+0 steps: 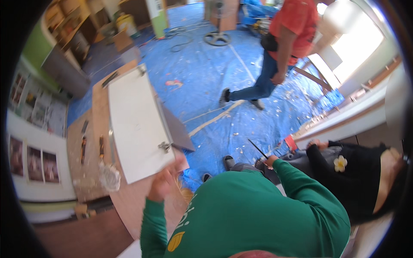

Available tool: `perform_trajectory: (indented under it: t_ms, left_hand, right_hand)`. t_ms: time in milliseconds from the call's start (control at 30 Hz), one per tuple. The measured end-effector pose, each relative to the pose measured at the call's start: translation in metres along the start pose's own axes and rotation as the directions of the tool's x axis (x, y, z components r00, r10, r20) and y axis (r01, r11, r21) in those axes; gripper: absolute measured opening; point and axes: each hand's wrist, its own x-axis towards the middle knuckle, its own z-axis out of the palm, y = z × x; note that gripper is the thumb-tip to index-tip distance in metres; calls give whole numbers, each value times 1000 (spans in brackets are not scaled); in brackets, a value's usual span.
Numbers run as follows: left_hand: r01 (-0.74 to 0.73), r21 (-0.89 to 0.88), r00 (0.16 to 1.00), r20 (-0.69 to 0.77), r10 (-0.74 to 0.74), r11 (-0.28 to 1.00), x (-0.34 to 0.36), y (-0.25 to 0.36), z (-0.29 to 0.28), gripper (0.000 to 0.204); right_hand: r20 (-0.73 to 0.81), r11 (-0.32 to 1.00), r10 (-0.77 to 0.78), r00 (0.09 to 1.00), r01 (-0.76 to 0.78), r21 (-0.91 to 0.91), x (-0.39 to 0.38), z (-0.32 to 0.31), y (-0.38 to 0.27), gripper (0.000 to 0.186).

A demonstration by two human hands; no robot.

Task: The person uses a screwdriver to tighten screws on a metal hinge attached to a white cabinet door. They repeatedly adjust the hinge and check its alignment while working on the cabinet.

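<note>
My left hand point(161, 184) is raised beside the near end of a white cabinet-door-like panel point(137, 122). Its fingers are smeared by motion, and I see no object in them. Metal hinges sit on the panel, one hinge point(164, 146) close to my left hand and another hinge point(141, 71) at the far end. Over on the right, my right hand point(271, 161) is closed around a thin dark rod point(257, 148) pointing up and left. Its exact kind is too small to tell.
Left of the panel lie a screwdriver-like tool point(101, 147), an orange-and-black tool point(83, 149) and a clear plastic bag point(110, 177). A person in a red shirt point(292, 23) walks on blue sheeting point(202, 81). Another person in black point(344, 180) is close on my right. A round-based stand point(217, 38) is farther off.
</note>
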Motion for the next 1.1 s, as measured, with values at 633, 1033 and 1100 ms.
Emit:
perform_trajectory:
  t_ms: [633,1033,1100]
  left_hand:
    - [-118,754,902,-191,388,646,70,289,-8,89]
    - [321,706,877,-473,83,631,-5,227,-64,29]
    - [268,769,898,-417,137,581,-3,187,-23,42]
  right_hand:
    - [-221,413,-41,974,218,884,-157,-154,-163,26]
    - [-558,226,-269,785,614,756,-248,-244,-183,19]
    - [-412,279,-323,852,502,819,-256,-247,-182,21]
